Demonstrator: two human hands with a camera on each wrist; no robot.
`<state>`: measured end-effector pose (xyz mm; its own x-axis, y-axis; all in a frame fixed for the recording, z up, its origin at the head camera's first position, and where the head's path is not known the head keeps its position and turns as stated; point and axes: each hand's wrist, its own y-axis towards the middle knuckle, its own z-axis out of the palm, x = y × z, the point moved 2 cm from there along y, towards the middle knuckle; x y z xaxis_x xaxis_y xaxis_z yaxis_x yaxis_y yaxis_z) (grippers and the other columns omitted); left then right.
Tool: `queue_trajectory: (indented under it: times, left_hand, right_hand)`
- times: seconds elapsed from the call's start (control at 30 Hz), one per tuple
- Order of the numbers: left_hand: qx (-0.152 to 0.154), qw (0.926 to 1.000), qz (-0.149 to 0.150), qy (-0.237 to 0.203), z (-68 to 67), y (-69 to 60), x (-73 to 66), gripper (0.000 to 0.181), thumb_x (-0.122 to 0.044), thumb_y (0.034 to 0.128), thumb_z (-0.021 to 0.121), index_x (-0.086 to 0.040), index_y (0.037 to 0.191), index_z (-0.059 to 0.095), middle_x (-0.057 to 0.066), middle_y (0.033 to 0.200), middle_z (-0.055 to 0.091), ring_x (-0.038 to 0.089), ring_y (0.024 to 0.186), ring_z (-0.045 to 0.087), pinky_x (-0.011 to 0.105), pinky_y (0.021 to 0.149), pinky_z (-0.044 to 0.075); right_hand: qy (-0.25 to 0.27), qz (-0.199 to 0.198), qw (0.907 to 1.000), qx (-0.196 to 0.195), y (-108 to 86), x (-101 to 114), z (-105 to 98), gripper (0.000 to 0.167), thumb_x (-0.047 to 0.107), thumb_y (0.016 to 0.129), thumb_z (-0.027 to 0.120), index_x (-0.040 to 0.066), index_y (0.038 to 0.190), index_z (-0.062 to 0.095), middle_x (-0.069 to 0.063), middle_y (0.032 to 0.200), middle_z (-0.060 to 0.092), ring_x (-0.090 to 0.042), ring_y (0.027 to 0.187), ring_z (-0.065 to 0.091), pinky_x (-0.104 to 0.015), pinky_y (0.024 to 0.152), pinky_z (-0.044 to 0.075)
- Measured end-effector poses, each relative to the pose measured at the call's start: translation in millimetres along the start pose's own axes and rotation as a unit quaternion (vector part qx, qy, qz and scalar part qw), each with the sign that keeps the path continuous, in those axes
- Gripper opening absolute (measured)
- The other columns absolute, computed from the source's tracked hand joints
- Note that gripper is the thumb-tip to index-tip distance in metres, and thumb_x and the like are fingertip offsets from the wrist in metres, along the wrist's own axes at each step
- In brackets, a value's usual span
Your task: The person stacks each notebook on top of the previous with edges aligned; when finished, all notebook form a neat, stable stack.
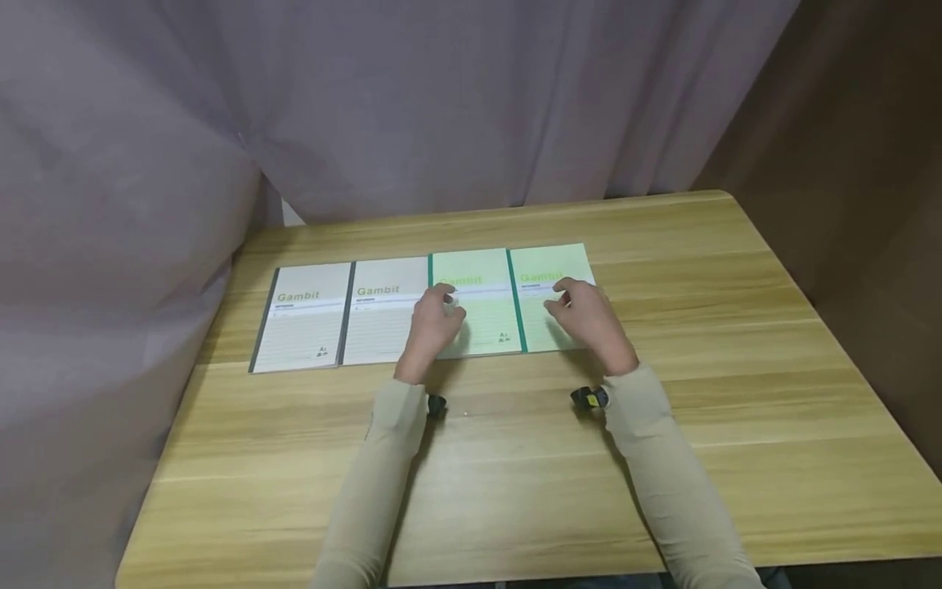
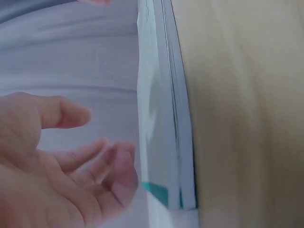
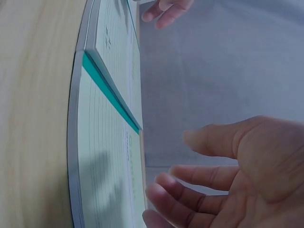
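Two pale green notebooks with green spines lie side by side, the inner one (image 1: 482,323) and the outer one (image 1: 548,258). To their left are two white notebooks with dark spines, one at the far left (image 1: 298,331) and one beside it (image 1: 374,335). My left hand (image 1: 432,323) hovers over the seam between the white and green pairs, fingers loosely bent, holding nothing. Above the outer green notebook hangs my right hand (image 1: 592,319), thumb and fingers apart around empty air. In the right wrist view the inner green notebook (image 3: 111,47) sits higher than its neighbour, with layered edges.
The notebooks lie in a row on a wood-grain table (image 1: 736,393), toward its far side. A grey curtain (image 1: 412,106) hangs behind the table and along its left. Small dark cameras, such as the right one (image 1: 589,398), are worn at both wrists.
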<state>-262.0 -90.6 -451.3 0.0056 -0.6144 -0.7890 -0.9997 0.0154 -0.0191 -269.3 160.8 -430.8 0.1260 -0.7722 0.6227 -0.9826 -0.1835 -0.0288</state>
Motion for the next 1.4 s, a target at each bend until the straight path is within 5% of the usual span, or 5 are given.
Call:
queue_trajectory:
  times: [0.17,0.67,0.83,1.1,1.4]
  left_hand:
    - [0.011,0.9994,0.016,-0.029,8.9,-1.9,-2.5,0.044,-0.008,0.0928,0.057,-0.001,0.137,0.058,0.015,0.121,0.066,0.026,0.076,0.065,0.035,0.067,0.054]
    - [0.117,0.988,0.098,-0.027,35.9,0.3,-18.8,0.043,-0.008,0.0955,0.059,-0.004,0.138,0.058,0.013,0.129,0.066,0.022,0.084,0.069,0.033,0.077,0.055]
    - [0.161,0.9806,0.105,-0.037,45.6,-6.5,-26.3,0.044,-0.01,0.0969,0.058,-0.003,0.14,0.058,0.016,0.129,0.066,0.012,0.063,0.057,0.025,0.062,0.049]
    - [0.207,0.9725,0.105,-0.017,58.6,-13.1,-32.4,0.049,-0.012,0.0956,0.057,-0.002,0.144,0.054,0.01,0.069,0.062,0.009,0.05,0.044,0.021,0.048,0.04]
    - [0.242,0.9629,0.118,0.017,63.5,-14.5,-34.6,0.051,-0.013,0.0996,0.055,0.0,0.148,0.048,-0.006,0.053,0.036,0.007,0.044,0.031,0.02,0.045,0.032]
  right_hand:
    - [0.004,0.023,0.9997,0.008,-2.1,-4,-3,0.044,0.017,0.099,0.059,-0.012,0.133,0.055,-0.027,0.11,0.066,-0.039,0.101,0.062,-0.051,0.088,0.051]
    - [-0.002,0.063,0.9977,0.025,-1.9,-24,-21,0.054,0.018,0.098,0.061,-0.016,0.138,0.047,-0.036,0.127,0.056,-0.047,0.119,0.053,-0.058,0.1,0.045]
    - [-0.024,0.079,0.9958,0.04,-2.4,-29,-22,0.059,0.019,0.099,0.059,-0.019,0.141,0.041,-0.038,0.135,0.049,-0.051,0.128,0.044,-0.06,0.108,0.037]
    - [-0.017,0.099,0.9938,0.048,-4.5,-38,-23,0.063,0.016,0.098,0.059,-0.019,0.144,0.035,-0.039,0.137,0.046,-0.052,0.127,0.044,-0.061,0.106,0.039]
    - [-0.009,0.11,0.9923,0.057,-4.3,-40,-23,0.063,0.016,0.098,0.058,-0.018,0.145,0.034,-0.039,0.139,0.044,-0.052,0.127,0.043,-0.062,0.105,0.04]
